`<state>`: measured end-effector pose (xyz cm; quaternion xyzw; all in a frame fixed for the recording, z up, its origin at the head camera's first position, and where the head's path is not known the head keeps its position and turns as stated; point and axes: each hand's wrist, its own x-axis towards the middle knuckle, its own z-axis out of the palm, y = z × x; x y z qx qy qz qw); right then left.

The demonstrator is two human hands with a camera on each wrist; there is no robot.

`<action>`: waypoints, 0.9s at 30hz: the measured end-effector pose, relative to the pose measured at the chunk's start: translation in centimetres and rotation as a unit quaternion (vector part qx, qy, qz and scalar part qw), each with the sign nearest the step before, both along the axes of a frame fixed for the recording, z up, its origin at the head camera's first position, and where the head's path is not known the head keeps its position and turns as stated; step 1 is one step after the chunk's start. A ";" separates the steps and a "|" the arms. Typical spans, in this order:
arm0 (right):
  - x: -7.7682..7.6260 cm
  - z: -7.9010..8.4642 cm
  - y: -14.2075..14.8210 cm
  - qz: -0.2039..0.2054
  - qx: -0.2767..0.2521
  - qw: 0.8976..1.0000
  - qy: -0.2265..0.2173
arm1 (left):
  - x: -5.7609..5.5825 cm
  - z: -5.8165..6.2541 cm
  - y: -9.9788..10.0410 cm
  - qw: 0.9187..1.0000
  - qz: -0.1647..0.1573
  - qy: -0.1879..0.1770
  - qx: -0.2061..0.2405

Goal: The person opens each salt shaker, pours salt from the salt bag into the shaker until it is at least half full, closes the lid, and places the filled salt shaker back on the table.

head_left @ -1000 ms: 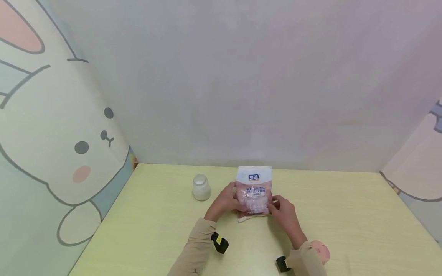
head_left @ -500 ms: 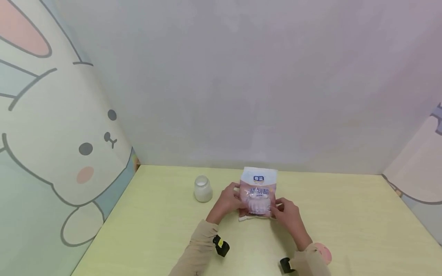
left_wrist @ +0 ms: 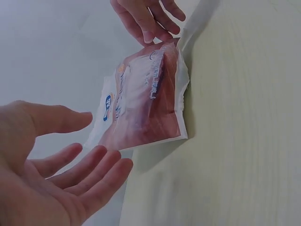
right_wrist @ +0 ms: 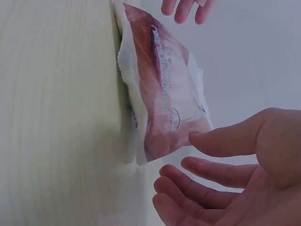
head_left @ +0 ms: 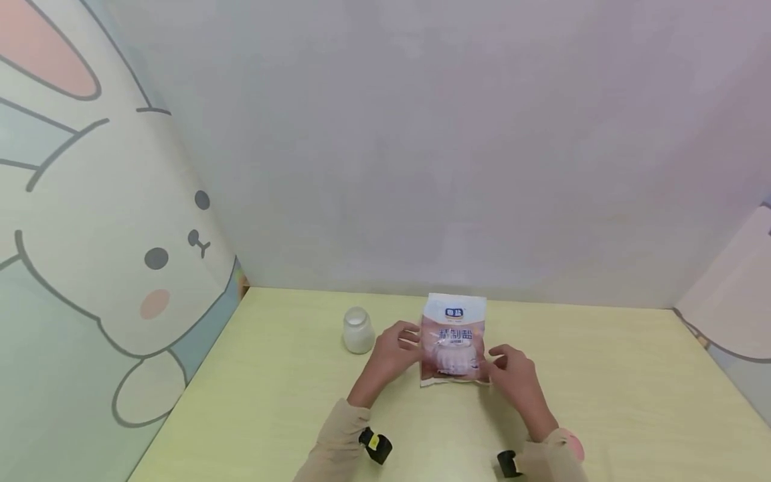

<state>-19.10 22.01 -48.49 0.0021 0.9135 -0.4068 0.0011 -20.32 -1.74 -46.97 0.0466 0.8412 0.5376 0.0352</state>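
A pink and white bag of salt (head_left: 454, 340) lies on the table with its printed side up. To its left is my left hand (head_left: 394, 353), its fingers spread and loosely bent. A gap shows between that hand (left_wrist: 61, 160) and the bag (left_wrist: 146, 99) in the left wrist view. My right hand (head_left: 517, 376) is at the bag's lower right corner. In the right wrist view its thumb tip (right_wrist: 200, 137) overlaps the bag's edge, and the other fingers (right_wrist: 207, 188) hang loosely below, apart from the bag.
A small glass jar (head_left: 358, 331) with white contents stands left of the bag, just beyond my left hand. Part of a round pink object (head_left: 573, 443) shows beside my right sleeve. The pale wooden table (head_left: 632, 381) meets a grey wall (head_left: 446, 134) at the back.
My left hand has let go of the bag and drawn slightly away to the left. My right hand's fingers have loosened at the corner. The head view has shifted a little.
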 end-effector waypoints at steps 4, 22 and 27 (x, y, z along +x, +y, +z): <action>0.2 0.7 0.4 0.004 0.010 1.000 0.029 | 0.6 0.4 -0.8 0.999 0.013 0.038 0.023; 0.9 2.3 0.9 0.008 0.003 0.999 0.039 | 2.4 2.6 -4.3 0.967 0.154 0.161 0.123; 1.1 2.9 1.1 0.030 0.006 0.999 0.042 | 2.6 2.7 -5.1 0.964 0.187 0.153 0.115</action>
